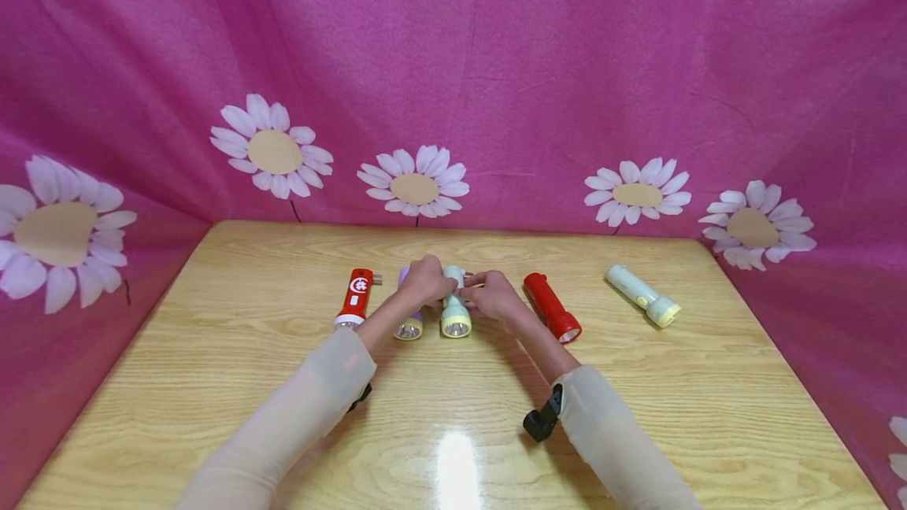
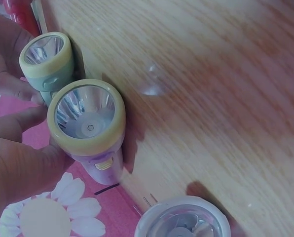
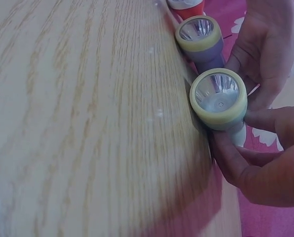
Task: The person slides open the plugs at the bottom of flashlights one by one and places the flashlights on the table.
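A white, roundish emblem (image 1: 359, 285) stands on the far part of the red flashlight with the white head (image 1: 355, 307), at the left; its detail is too small to make out. No word, brand or number can be read on the mint-green flashlight (image 1: 456, 315) in the middle or elsewhere.

Mint flashlight (image 3: 219, 101) in 2 wrist close-ups

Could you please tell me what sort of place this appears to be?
Probably a makeshift tabletop booth: pink flowered cloth encloses the back and sides of a wood-grain table, with flashlights set out across it.
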`<state>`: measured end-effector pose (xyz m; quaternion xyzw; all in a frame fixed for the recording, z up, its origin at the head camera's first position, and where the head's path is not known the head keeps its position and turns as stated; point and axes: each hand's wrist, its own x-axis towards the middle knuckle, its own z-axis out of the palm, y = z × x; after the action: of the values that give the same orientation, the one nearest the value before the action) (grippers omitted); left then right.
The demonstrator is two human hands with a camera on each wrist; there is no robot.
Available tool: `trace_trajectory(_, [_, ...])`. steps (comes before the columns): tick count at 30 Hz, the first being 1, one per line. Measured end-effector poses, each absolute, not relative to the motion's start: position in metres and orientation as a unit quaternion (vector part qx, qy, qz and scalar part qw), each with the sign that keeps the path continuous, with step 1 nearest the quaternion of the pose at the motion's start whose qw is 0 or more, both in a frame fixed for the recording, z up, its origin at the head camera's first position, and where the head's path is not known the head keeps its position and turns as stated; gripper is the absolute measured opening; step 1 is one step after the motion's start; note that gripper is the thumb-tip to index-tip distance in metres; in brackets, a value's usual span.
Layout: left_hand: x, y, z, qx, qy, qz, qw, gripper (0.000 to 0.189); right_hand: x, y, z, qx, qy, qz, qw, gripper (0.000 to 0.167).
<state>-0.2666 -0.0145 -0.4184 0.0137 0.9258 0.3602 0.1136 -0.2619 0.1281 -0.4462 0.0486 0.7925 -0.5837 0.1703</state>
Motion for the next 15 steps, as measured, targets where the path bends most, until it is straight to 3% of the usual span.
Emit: trace_trajectory(15, [-0.2740,-0.0120,-0.4173,-0.009,0.906,0.398,0.142,0.020,-0.2607,0.1272,-0.4439,0.045,0.798,-0.574,0.174,0.035])
